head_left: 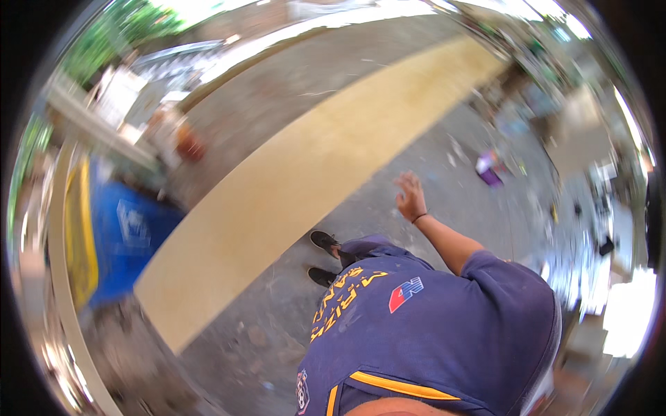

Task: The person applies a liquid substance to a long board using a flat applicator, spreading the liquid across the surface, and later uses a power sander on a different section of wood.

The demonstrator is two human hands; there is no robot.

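Observation:
My right hand (411, 197) hangs over the grey floor, its fingers loosely apart and holding nothing. A dark cord circles its wrist. Closest to it is a long, pale tan board (305, 166), which lies diagonally across the floor, from the lower left up to the far right. Hand and board look apart. My black shoes (322, 241) stand on the floor beside the board's near edge. My left hand is out of view.
At the left hangs or stands a blue and yellow sheet (132, 229) next to a pale post (64, 256). A purple packet (489, 170) lies on the floor to the right. Blurred clutter and a brown box-like panel (579, 132) fill the right side.

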